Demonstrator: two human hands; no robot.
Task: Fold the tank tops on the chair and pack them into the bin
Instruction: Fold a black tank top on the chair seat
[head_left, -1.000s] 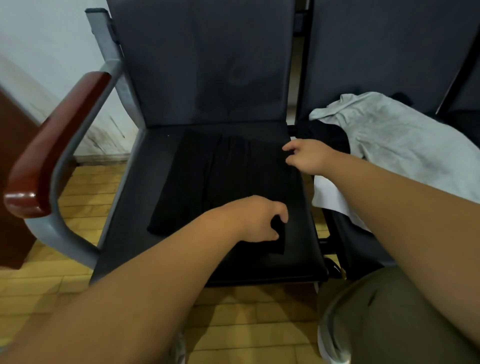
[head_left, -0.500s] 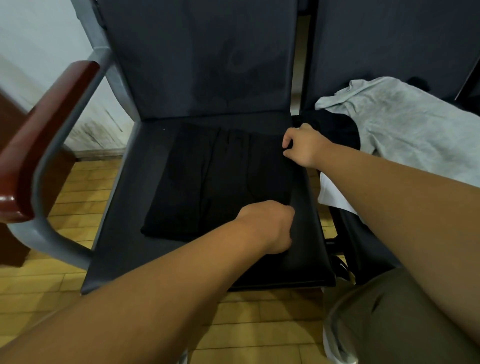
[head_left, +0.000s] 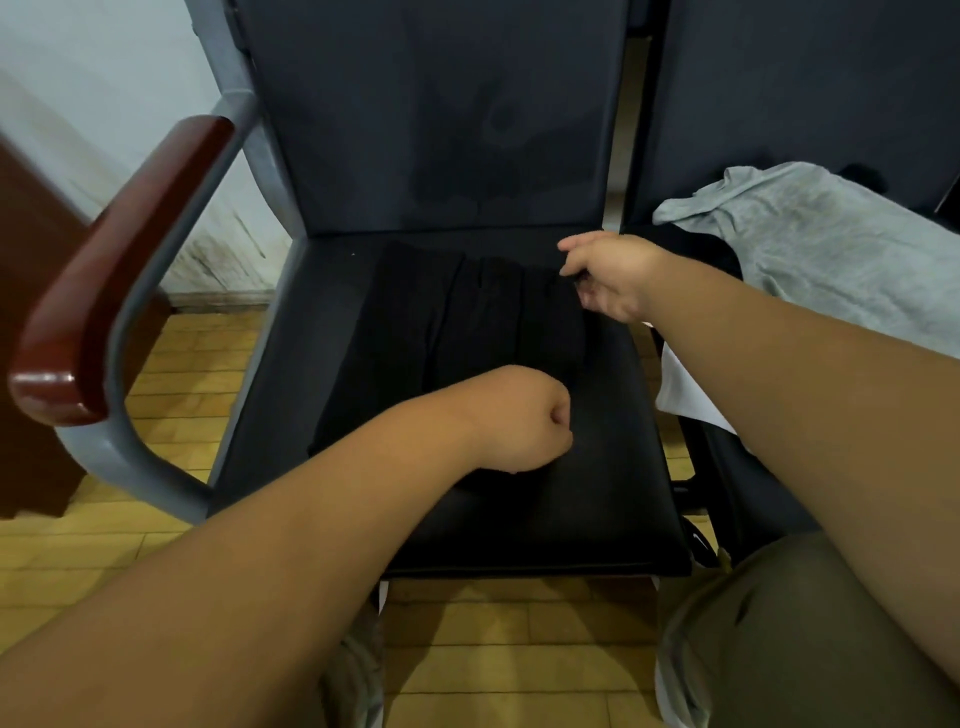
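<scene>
A black tank top (head_left: 467, 332) on the chair seat (head_left: 597, 493) is gripped at its near right corner by the curled left hand (head_left: 519, 421) and pinched at the far corner by the right hand (head_left: 608, 275); for a square fold, both corners are best carried across together

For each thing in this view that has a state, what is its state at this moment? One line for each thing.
black tank top: lies flat on the chair seat, partly folded, with lengthwise creases.
left hand: fingers curled, grips the tank top's near right corner.
right hand: pinches the tank top's far right corner.
grey garment: unfolded, heaped on the next chair.
</scene>
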